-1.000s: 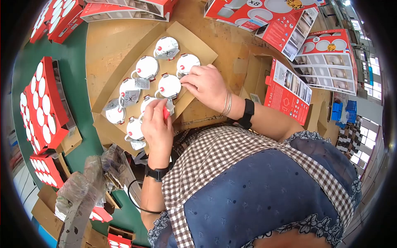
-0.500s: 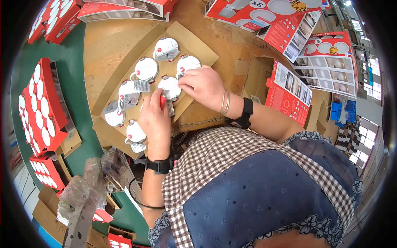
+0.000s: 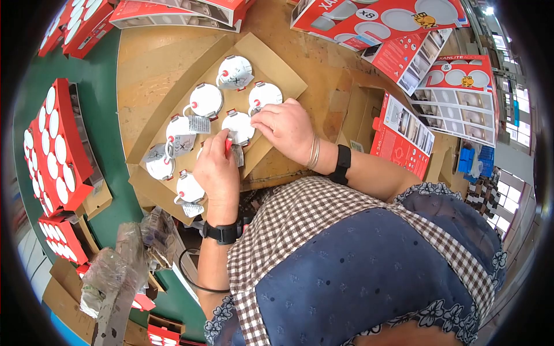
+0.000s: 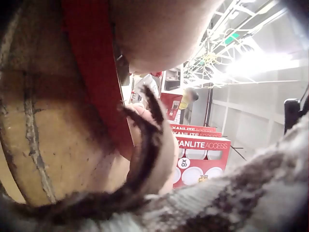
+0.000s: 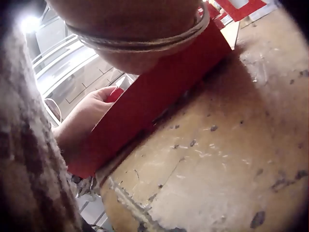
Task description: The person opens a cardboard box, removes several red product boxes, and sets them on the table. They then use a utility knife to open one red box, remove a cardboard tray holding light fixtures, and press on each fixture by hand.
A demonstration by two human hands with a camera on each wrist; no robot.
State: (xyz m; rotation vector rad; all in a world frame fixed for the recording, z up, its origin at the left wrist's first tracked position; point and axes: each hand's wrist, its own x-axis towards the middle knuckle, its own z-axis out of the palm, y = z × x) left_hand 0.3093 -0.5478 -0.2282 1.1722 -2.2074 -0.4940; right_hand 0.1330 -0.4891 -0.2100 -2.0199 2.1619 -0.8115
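In the head view, an open carton (image 3: 271, 57), brown inside, holds several white round downlights (image 3: 206, 100) with red connectors, short white cables and paper tags. My left hand (image 3: 218, 173) reaches over the carton's near side and pinches a small red piece (image 3: 228, 144) beside the middle downlight (image 3: 238, 124). The right wrist view also shows this red piece (image 5: 115, 94) between the left fingers. At the middle downlight's right edge, my right hand (image 3: 287, 128) has its curled fingers and thumb close together; I cannot tell what they hold. A downlight under the left hand is mostly hidden.
Red and white printed boxes (image 3: 375, 23) stand along the back and right. Another open carton (image 3: 360, 115) lies right of the hands. Red trays of white discs (image 3: 60, 150) lie left on the green surface (image 3: 107, 115). A wrapped post (image 3: 118, 271) rises at front left.
My left hand has moved up from the lower downlight to the middle one, with the red piece in its fingers. My right hand stays near the middle downlight's right edge.
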